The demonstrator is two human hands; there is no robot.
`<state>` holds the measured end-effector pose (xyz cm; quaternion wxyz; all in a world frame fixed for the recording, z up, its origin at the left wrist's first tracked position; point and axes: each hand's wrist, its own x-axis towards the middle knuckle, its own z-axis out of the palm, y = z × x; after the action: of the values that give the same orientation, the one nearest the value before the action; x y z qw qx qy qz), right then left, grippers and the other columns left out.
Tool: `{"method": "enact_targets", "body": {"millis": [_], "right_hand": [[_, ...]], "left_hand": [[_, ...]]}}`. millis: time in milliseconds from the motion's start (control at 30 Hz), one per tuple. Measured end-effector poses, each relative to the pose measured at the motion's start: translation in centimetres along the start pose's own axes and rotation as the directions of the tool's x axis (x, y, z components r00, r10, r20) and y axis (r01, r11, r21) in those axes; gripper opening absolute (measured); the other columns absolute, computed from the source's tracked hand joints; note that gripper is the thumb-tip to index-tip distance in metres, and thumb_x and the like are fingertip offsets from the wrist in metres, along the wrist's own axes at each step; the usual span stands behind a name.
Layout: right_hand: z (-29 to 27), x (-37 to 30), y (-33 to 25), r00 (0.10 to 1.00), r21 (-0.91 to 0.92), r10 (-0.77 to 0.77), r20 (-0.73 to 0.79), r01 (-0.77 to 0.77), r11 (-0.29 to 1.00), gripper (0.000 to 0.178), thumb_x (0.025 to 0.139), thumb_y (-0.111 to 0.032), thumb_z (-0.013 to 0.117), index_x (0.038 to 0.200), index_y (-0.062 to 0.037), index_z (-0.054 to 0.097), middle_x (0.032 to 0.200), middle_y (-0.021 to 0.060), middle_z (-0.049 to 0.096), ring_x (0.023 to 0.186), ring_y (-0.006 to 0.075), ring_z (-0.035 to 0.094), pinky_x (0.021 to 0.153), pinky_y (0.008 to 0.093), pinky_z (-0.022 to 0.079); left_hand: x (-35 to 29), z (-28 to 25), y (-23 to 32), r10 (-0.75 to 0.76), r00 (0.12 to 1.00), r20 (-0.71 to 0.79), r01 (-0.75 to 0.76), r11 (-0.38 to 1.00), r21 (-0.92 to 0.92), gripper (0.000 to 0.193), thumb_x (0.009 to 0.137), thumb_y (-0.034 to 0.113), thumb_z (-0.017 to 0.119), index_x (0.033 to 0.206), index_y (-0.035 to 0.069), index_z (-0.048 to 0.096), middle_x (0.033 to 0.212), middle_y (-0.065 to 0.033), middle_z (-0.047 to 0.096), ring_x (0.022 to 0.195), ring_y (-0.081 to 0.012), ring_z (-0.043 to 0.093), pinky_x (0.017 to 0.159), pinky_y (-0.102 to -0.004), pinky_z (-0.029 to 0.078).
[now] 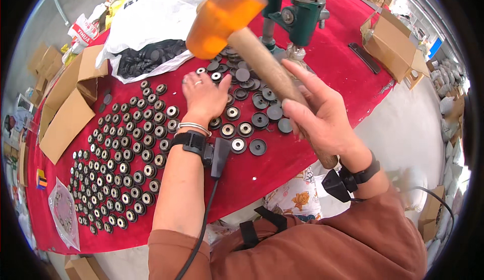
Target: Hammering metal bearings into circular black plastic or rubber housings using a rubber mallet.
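Observation:
My right hand [320,113] is wrapped around the wooden handle of a mallet [269,68]. Its orange head [224,15] is raised over the far part of the table. My left hand [206,96] lies low over the red cloth, thumb apart from the fingers, with nothing visible in its grasp. Close to its fingertips is a small black wheel with a metal bearing [200,71]; whether they touch it I cannot tell. Several black round caps [259,119] lie loose between my hands. Left of my left forearm, many black wheels with bearings [133,154] stand in rows.
A green press [297,20] stands at the far side. A white sack [151,20] spills black parts [151,58]. Cardboard boxes [68,123] flank the table, another [396,43] at right. A clear plastic bag [64,214] lies front left. A cable [204,224] runs from my left wrist.

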<state>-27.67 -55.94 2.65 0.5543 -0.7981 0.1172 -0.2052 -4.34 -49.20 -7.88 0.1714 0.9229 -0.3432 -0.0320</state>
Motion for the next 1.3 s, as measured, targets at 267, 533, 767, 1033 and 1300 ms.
{"method": "enact_targets", "body": {"millis": [267,533,767,1033,1300], "right_hand": [[2.7,0.9,-0.7,0.950,0.089,0.141,0.280,-0.172,0.981,0.063,0.089,-0.007,0.054,0.144,-0.0079,0.025,0.096,0.0073,0.057,0.068,0.0084,0.055,0.057,0.0232,0.048],[8.0,5.7,0.6,0.914,-0.497,-0.326,0.241,0.405,0.767,0.050,0.089,-0.012,0.055,0.136,-0.0047,0.040,0.082,0.0205,0.063,0.068,0.0298,0.063,0.065,0.0366,0.050],[9.5,7.3,-0.3,0.888,-0.677,-0.078,0.454,0.400,0.618,0.050,0.088,-0.013,0.055,0.134,-0.0027,0.039,0.073,0.0254,0.059,0.063,0.0392,0.061,0.057,0.0454,0.048],[10.5,2.6,-0.1,0.904,-0.709,-0.018,0.427,0.347,0.614,0.052,0.087,-0.010,0.056,0.135,-0.0049,0.038,0.077,0.0238,0.061,0.068,0.0374,0.063,0.063,0.0413,0.050],[9.3,0.3,-3.6,0.947,-0.600,-0.143,0.289,0.295,0.744,0.055,0.086,-0.005,0.056,0.137,-0.0043,0.037,0.097,0.0214,0.064,0.081,0.0329,0.065,0.073,0.0384,0.050]], "left_hand": [[-14.7,-5.6,-0.9,0.374,0.919,-0.123,-0.345,0.916,0.202,0.066,0.082,0.036,0.061,0.129,-0.007,0.041,0.138,-0.0272,0.035,0.133,-0.0394,0.026,0.108,-0.0536,0.018],[-21.9,-4.6,-6.4,0.223,0.958,-0.178,-0.194,0.966,0.169,0.070,0.080,0.032,0.063,0.131,-0.009,0.038,0.140,-0.0264,0.033,0.134,-0.0396,0.025,0.110,-0.0525,0.014],[-21.5,-4.0,-7.3,0.228,0.953,-0.202,-0.214,0.973,0.086,0.069,0.083,0.036,0.059,0.131,-0.008,0.038,0.139,-0.0248,0.035,0.134,-0.0369,0.027,0.110,-0.0521,0.013],[-22.0,-4.1,-7.4,0.221,0.953,-0.208,-0.215,0.975,0.051,0.070,0.083,0.038,0.059,0.132,-0.008,0.038,0.138,-0.0228,0.037,0.134,-0.0344,0.027,0.111,-0.0509,0.013],[-21.9,-4.1,-7.3,0.192,0.962,-0.196,-0.182,0.981,0.068,0.071,0.081,0.037,0.061,0.132,-0.006,0.038,0.137,-0.0216,0.039,0.134,-0.0329,0.028,0.111,-0.0494,0.014]]}}
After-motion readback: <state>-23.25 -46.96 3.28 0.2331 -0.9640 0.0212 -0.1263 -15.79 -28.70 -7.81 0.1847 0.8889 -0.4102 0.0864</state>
